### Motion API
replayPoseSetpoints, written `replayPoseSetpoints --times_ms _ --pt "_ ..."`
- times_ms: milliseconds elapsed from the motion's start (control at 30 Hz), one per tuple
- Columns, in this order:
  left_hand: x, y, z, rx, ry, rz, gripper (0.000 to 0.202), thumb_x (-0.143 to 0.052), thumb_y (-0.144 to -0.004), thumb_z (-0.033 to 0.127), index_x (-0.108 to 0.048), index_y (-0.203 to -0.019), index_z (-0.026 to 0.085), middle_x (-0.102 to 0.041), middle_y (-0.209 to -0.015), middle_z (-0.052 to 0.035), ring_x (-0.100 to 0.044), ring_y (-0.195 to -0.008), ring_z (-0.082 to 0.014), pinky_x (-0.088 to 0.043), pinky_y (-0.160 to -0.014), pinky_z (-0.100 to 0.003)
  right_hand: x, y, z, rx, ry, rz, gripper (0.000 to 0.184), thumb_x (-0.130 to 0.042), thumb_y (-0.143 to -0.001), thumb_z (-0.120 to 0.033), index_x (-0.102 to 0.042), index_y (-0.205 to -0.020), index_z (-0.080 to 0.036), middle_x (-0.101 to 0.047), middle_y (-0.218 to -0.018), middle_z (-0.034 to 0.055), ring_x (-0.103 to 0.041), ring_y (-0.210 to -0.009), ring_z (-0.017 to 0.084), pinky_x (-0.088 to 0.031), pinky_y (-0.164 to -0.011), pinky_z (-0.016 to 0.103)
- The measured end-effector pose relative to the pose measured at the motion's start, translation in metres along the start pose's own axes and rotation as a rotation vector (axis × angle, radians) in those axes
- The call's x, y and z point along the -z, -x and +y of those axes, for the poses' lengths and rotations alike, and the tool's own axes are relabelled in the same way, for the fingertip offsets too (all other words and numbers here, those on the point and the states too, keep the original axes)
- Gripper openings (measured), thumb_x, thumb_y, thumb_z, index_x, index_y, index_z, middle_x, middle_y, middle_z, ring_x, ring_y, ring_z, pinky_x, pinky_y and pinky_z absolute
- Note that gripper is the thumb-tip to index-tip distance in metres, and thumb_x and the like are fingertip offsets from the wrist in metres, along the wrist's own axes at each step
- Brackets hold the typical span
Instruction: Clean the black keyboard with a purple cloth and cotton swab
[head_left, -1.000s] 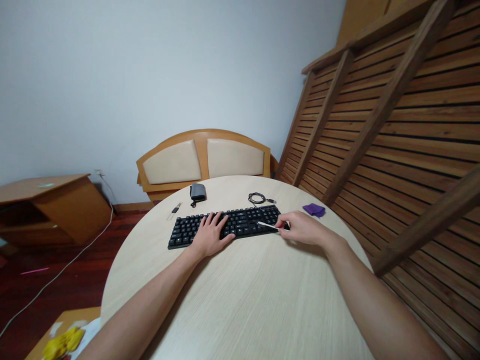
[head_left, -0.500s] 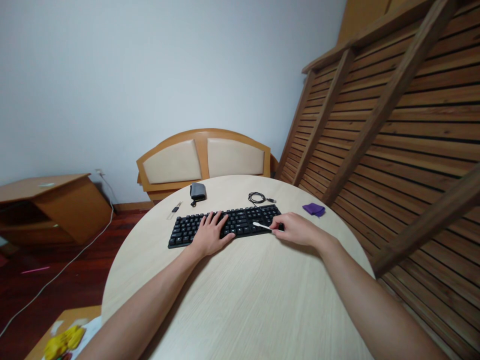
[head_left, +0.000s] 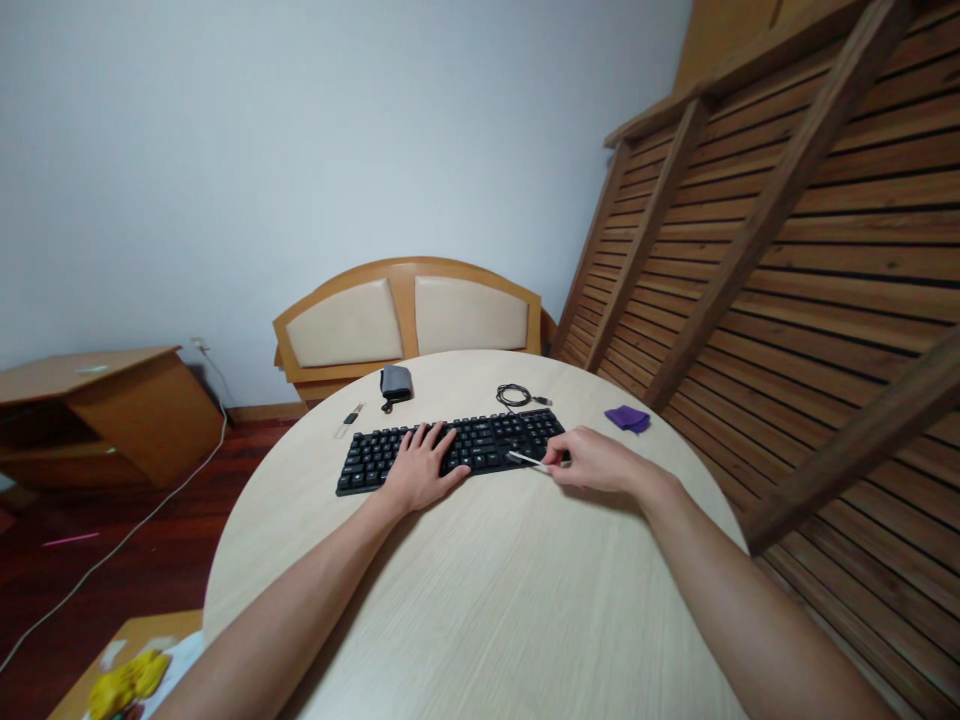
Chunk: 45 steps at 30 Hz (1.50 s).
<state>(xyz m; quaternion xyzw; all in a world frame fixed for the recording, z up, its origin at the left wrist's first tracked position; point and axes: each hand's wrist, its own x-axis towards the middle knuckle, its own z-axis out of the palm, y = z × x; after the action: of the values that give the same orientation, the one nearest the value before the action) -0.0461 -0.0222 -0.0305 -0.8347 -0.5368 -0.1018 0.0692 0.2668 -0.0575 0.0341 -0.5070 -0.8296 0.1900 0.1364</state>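
Observation:
A black keyboard (head_left: 480, 440) lies at a slight slant on the round table. My left hand (head_left: 420, 468) rests flat on it with fingers spread over the middle keys. Toward the keyboard's right end, my right hand (head_left: 581, 460) pinches what looks like a small white brush (head_left: 528, 460). The brush points left, its tip over the lower keys near the number pad; whether it touches them I cannot tell. Behind the keyboard lies its coiled black USB cable (head_left: 513, 396).
On the pale round table (head_left: 480, 600) are a grey pouch (head_left: 396, 382), a small black-and-clear item (head_left: 352, 418) and a folded purple cloth (head_left: 628, 418). A headboard (head_left: 409, 320) stands behind; a slatted wooden frame (head_left: 750, 260) leans at the right. Something yellow (head_left: 129, 684) lies lower left.
The white brush has turned slightly in my right hand, and its tip sits a little lower and further right. My left hand and the keyboard stay put.

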Motion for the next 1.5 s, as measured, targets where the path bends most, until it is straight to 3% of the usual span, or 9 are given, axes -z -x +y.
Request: replayPoseSetpoints --times_ms 167,333,633,867,1133,1267,1500 --pt "0.000 0.000 0.000 -0.001 0.002 0.003 0.078 -0.037 -0.093 0.071 -0.037 -0.154 0.023 -0.032 -0.161 -0.0087 -0.025 -0.149 -0.0368 -0.021 -0.120 -0.053 -0.002 0.000 0.004 0.037 0.019 0.058 0.017 -0.059 -0.077 -0.023 -0.075 -0.082 -0.020 -0.075 -0.081 0.0025 -0.065 -0.069 0.017 -0.043 -0.063 0.025" --pt "0.000 0.001 0.001 -0.001 0.005 0.003 0.078 -0.036 -0.093 0.072 -0.037 -0.154 0.024 -0.031 -0.162 -0.0084 -0.024 -0.149 -0.0367 -0.021 -0.120 -0.054 -0.002 -0.001 0.004 0.029 0.032 0.021 0.015 -0.060 -0.075 -0.021 -0.074 -0.081 -0.020 -0.074 -0.078 0.0019 -0.064 -0.068 0.017 -0.042 -0.061 0.025" --pt "0.000 0.000 0.000 -0.001 -0.009 -0.006 0.078 -0.037 -0.093 0.072 -0.037 -0.154 0.023 -0.031 -0.162 -0.0090 -0.024 -0.149 -0.0371 -0.021 -0.119 -0.054 -0.003 -0.002 0.002 0.055 0.061 0.068 0.016 -0.057 -0.081 -0.024 -0.073 -0.085 -0.021 -0.075 -0.083 0.0028 -0.065 -0.072 0.018 -0.043 -0.066 0.026" --pt "0.002 0.001 0.002 -0.003 -0.017 -0.001 0.077 -0.037 -0.094 0.071 -0.037 -0.154 0.023 -0.032 -0.161 -0.0086 -0.025 -0.148 -0.0370 -0.022 -0.119 -0.054 -0.004 -0.001 0.000 0.030 0.007 -0.006 0.012 -0.059 -0.077 -0.023 -0.071 -0.080 -0.019 -0.072 -0.071 0.0023 -0.062 -0.062 0.017 -0.039 -0.058 0.025" --pt "-0.001 0.001 0.000 -0.005 -0.012 0.004 0.077 -0.038 -0.093 0.071 -0.037 -0.154 0.024 -0.031 -0.162 -0.0083 -0.025 -0.148 -0.0370 -0.022 -0.119 -0.054 -0.006 -0.005 0.010 0.087 0.143 0.151 0.021 -0.057 -0.087 -0.027 -0.075 -0.096 -0.022 -0.077 -0.097 0.0048 -0.068 -0.086 0.021 -0.045 -0.076 0.029" --pt "-0.001 0.001 0.001 -0.003 -0.018 -0.001 0.077 -0.037 -0.094 0.071 -0.037 -0.154 0.023 -0.031 -0.162 -0.0086 -0.025 -0.148 -0.0373 -0.022 -0.119 -0.054 -0.010 -0.010 0.015 0.101 0.193 0.162 0.025 -0.054 -0.093 -0.028 -0.076 -0.105 -0.025 -0.076 -0.107 0.0048 -0.069 -0.095 0.023 -0.047 -0.084 0.032" --pt "0.001 0.001 0.001 -0.003 -0.024 -0.003 0.078 -0.037 -0.094 0.071 -0.037 -0.154 0.023 -0.032 -0.161 -0.0087 -0.026 -0.148 -0.0371 -0.022 -0.119 -0.053 -0.004 -0.007 0.029 0.055 0.199 0.196 0.022 -0.057 -0.091 -0.027 -0.077 -0.100 -0.025 -0.076 -0.104 0.0049 -0.069 -0.092 0.023 -0.047 -0.078 0.030"
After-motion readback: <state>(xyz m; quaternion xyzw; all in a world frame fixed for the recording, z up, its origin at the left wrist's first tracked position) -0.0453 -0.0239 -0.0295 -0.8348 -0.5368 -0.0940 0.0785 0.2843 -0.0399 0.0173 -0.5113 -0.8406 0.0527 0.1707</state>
